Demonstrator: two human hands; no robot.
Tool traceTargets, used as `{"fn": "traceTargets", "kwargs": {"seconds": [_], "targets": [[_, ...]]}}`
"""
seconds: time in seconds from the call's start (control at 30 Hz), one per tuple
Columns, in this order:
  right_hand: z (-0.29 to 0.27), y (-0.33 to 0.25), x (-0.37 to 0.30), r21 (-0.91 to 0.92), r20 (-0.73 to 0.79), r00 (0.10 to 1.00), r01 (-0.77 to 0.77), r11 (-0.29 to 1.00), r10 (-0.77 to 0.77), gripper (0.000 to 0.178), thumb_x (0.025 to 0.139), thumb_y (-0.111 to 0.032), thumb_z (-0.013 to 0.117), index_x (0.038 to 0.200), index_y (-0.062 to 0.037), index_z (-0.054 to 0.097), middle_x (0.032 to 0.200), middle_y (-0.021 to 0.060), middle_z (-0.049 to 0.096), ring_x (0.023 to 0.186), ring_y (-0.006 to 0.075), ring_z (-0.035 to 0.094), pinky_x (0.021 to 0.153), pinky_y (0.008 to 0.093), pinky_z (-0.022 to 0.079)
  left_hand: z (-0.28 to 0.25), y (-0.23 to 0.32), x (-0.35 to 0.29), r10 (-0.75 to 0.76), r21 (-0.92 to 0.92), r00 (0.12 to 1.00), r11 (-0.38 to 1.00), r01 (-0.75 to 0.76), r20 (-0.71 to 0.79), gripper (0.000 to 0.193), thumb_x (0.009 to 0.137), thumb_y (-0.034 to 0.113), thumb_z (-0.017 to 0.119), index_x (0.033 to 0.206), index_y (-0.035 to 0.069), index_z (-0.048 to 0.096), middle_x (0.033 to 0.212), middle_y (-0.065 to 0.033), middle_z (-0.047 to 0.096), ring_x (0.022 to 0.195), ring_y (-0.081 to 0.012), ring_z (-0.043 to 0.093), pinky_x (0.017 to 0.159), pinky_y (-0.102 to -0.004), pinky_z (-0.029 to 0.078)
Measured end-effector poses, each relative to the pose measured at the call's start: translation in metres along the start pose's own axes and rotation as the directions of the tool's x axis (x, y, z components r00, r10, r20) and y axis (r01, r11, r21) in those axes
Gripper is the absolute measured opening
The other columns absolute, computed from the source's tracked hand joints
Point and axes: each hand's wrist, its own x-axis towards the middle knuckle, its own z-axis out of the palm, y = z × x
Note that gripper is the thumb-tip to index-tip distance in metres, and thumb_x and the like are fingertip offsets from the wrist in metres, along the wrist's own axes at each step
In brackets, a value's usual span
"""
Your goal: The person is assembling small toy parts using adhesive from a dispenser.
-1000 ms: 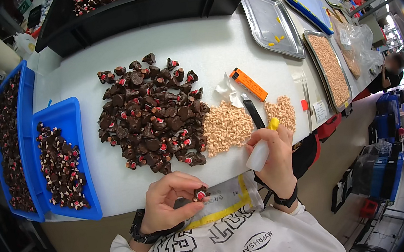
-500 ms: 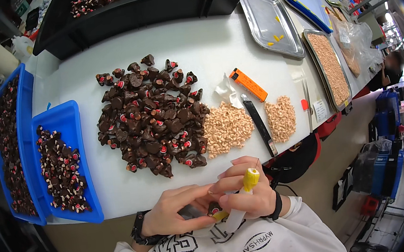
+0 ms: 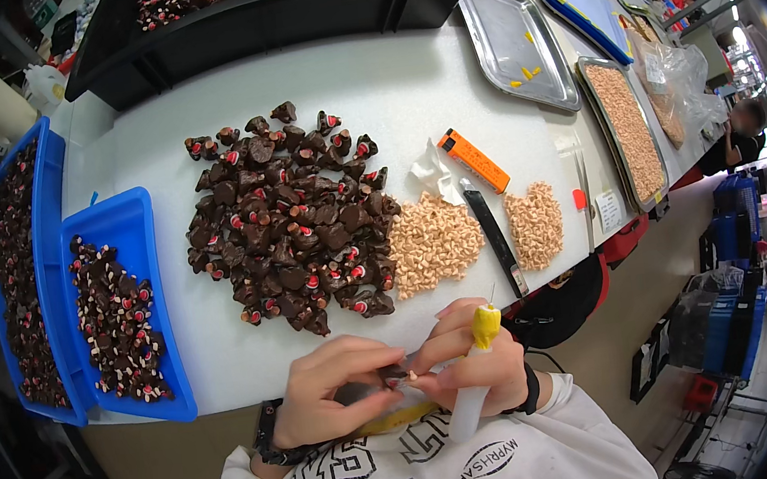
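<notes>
Bins (image 3: 124, 217) line the table's (image 3: 208, 363) left edge; crate (image 3: 302, 23) toward the far edge, tray (image 3: 512, 40) to its right; pile (image 3: 283, 227) mid-table, two heaps (image 3: 436, 241) right, tool (image 3: 496, 238) between them.

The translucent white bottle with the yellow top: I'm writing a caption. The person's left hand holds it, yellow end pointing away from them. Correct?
The side is wrong: the head view shows the translucent white bottle in the person's right hand, its yellow end pointing away from them.

1. This place is looking like a small production workshop.
2. Small dark pieces (image 3: 287, 222) are lying heaped on a white worktable (image 3: 156, 152).
3. Blue trays (image 3: 121, 222) and a black bin (image 3: 275, 32) are holding similar ones.
4. Farther right, another person (image 3: 747, 139) is appearing.
</notes>
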Motion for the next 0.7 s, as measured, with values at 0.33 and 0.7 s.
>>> {"fn": "traceTargets", "kwargs": {"seconds": [0.33,0.7], "targets": [[0.011,-0.001,-0.004,0.120,0.038,0.996,-0.085,0.989,0.081,0.032,0.069,0.005,0.077,0.085,-0.0096,0.054,0.082,0.0064,0.070,0.068,0.0215,0.061,0.068,0.0355,0.047,0.021,-0.022,-0.009,0.232,0.172,0.898,0.969,-0.179,-0.373,0.032,0.070,-0.009,0.074,0.097,0.001,0.060,0.105,-0.0160,0.060,0.087,-0.0215,0.067,0.071,-0.0279,0.056],[0.017,-0.003,-0.004,0.126,-0.028,0.990,-0.134,0.983,0.138,0.038,0.071,0.006,0.075,0.094,-0.0094,0.048,0.083,0.0096,0.069,0.068,0.0222,0.061,0.068,0.0344,0.048,0.016,-0.017,-0.008,0.355,0.376,0.891,0.896,-0.238,-0.284,0.037,0.069,-0.009,0.073,0.102,0.003,0.063,0.106,-0.0159,0.059,0.080,-0.0226,0.065,0.069,-0.0276,0.056]]}}
